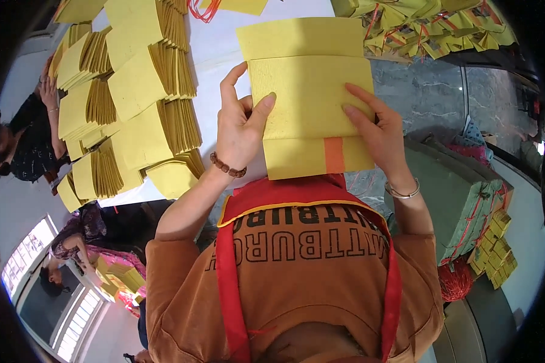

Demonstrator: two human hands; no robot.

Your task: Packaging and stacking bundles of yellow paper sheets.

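Observation:
Both my hands hold one stack of yellow paper sheets [312, 91] in front of my chest. My left hand [239, 124], with a brown bead bracelet at the wrist, grips the stack's left edge, thumb on top. The fingers of my right hand [375, 130], which wears a silver bangle, lie flat on its right side. An orange strip [334, 154] shows on the sheet nearest me. The stack is stepped, with one sheet sticking out at the far end. Below my hands are my brown shirt and red apron [297, 266].
Several fanned piles of folded yellow paper [145, 78] lie on a white table [224, 42] to the left. Yellow bundles tied with red string [430, 24] sit at the top right. At the right lie a green wrapped bundle [460, 199], small yellow packs [496, 248] and red string [455, 281]. Other people [24, 139] work at the left.

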